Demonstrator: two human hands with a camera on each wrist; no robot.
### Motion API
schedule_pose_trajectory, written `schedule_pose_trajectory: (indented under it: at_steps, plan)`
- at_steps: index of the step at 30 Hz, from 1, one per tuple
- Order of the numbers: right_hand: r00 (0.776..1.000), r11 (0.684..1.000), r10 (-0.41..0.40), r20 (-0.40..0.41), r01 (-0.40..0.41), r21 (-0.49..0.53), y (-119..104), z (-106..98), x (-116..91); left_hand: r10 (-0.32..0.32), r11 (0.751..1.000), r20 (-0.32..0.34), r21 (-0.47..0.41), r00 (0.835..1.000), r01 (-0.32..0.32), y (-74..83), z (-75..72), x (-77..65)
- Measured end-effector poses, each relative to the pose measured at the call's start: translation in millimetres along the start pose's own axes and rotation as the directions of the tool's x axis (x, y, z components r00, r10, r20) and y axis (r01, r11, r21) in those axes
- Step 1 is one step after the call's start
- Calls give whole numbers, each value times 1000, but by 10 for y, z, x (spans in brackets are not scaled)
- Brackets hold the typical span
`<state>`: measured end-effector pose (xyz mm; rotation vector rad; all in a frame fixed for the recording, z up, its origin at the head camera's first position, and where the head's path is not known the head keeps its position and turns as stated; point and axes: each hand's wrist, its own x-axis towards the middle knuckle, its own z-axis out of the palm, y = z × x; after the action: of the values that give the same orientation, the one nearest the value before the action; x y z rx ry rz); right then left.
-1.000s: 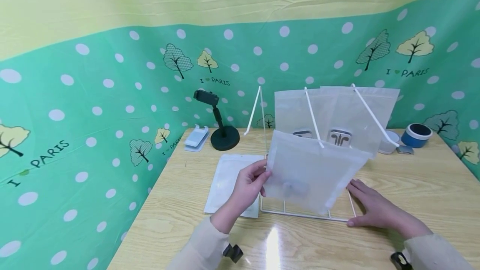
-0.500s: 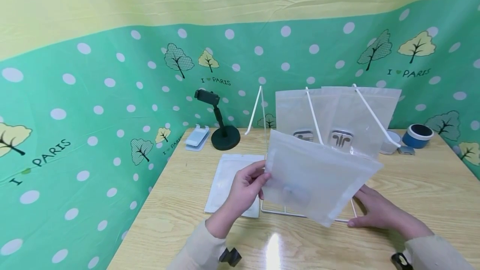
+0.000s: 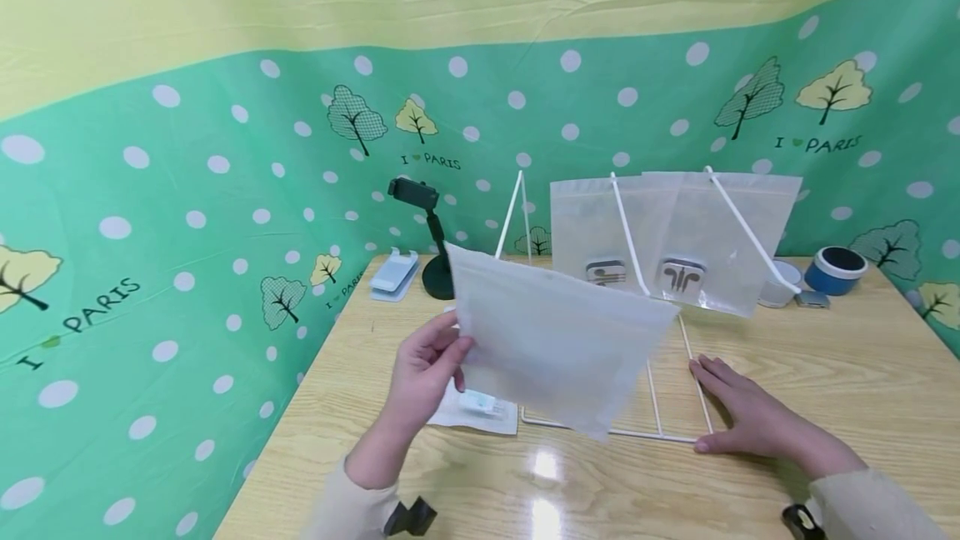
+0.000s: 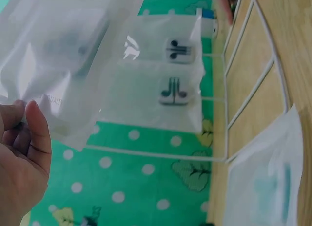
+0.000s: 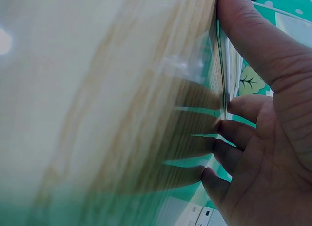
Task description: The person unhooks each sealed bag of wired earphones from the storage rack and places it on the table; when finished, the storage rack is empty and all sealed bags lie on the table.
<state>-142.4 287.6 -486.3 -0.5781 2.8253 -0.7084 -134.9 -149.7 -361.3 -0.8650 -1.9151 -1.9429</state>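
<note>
Dotted green cloth (image 3: 187, 190) behind, a frosted pouch (image 3: 555, 340) held up over the table (image 3: 322, 415)

Below a yellow upper band, the cloth carries white dots, trees and "PARIS" lettering, hanging at the left and back of the pale wood-grain table. At the back left sits a light-blue holder (image 3: 393, 276), with a black stand (image 3: 414, 192) just beside it, its round base partly hidden by the pouch's upper corner.

Nearer, the left hand (image 3: 420, 373) pinches the frosted pouch's left edge between thumb and fingers; the pouch is in the air, tilted, in front of a white wire rack (image 3: 628, 233). Partly behind it, a second pouch (image 3: 487, 421) lies flat on the table with something pale teal inside.

Two more pouches (image 3: 585, 223) hang overlapping from the rack, each with earphones in a square case (image 3: 682, 277). Well apart from the left, the right hand (image 3: 746, 419) lies at the rack's right side, fingers and thumb extended and touching its base rods.

Farther right stand a clear tub (image 3: 775, 294), a small grey piece (image 3: 812, 299) and a blue jar (image 3: 835, 273).
</note>
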Motion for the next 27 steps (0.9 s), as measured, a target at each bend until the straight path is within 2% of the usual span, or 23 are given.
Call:
schedule_pose_trajectory:
  at_steps: [5, 12, 16, 19, 22, 24, 27]
  plan:
    - [1000, 1000, 15, 8, -15, -9, -14, 9, 2, 44, 999, -92, -26, 995, -46, 161, -296, -32]
    - [1000, 1000, 11, 5, -11, -4, -23, 10, -3, 97, 988, -213, -97, 972, -119, 299, -755, -85]
    - [1000, 1000, 7, 3, -7, -7, -16, 9, 3, 57, 992, -314, -87, 948, -89, 313, -1010, -138]
    - [1000, 1000, 9, 5, -9, -11, -11, 10, 10, -11, 998, -416, -58, 909, -14, 308, -1199, -187]
    - [1000, 1000, 12, 7, -11, -14, -8, 10, 13, -90, 995, -502, -18, 860, 94, 268, -1394, -245]
    - [1000, 1000, 11, 7, -11, -17, -3, 10, 16, -141, 985, -537, 10, 832, 174, 216, -1528, -291]
    - [1000, 1000, 11, 9, -11, -15, -6, 10, 14, -222, 951, -568, 54, 792, 306, 112, -1723, -368]
